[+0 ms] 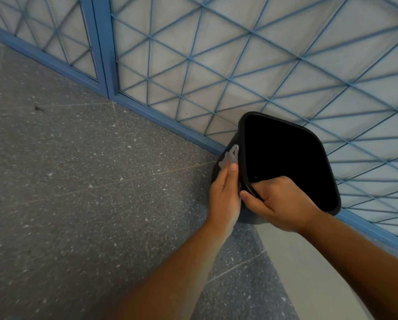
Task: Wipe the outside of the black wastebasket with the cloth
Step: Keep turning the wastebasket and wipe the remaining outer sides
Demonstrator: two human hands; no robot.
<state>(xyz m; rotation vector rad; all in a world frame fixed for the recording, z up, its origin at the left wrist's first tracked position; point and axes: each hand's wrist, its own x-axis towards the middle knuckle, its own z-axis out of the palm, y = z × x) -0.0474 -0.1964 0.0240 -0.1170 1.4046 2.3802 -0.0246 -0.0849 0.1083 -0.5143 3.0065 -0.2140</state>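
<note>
Right of centre in the frame, the left hand (224,192) lies flat with fingers straight, pressing the grey cloth (229,157) against the left outer wall of the black wastebasket (232,144), likely to wipe it. Further right, the right hand (279,202) curls over the near rim, thumb outside, probably steadying the basket beside the blue grille (216,65)

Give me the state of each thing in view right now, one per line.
wastebasket: tilted, open mouth toward the camera, inside too dark to read.
cloth: bunched, pressed against the wastebasket's outer left side.
left hand: fingers straight, pressing the cloth to the side.
right hand: fingers curled over the near rim, gripping it.
floor: speckled grey, small dark scrap at far left.
</note>
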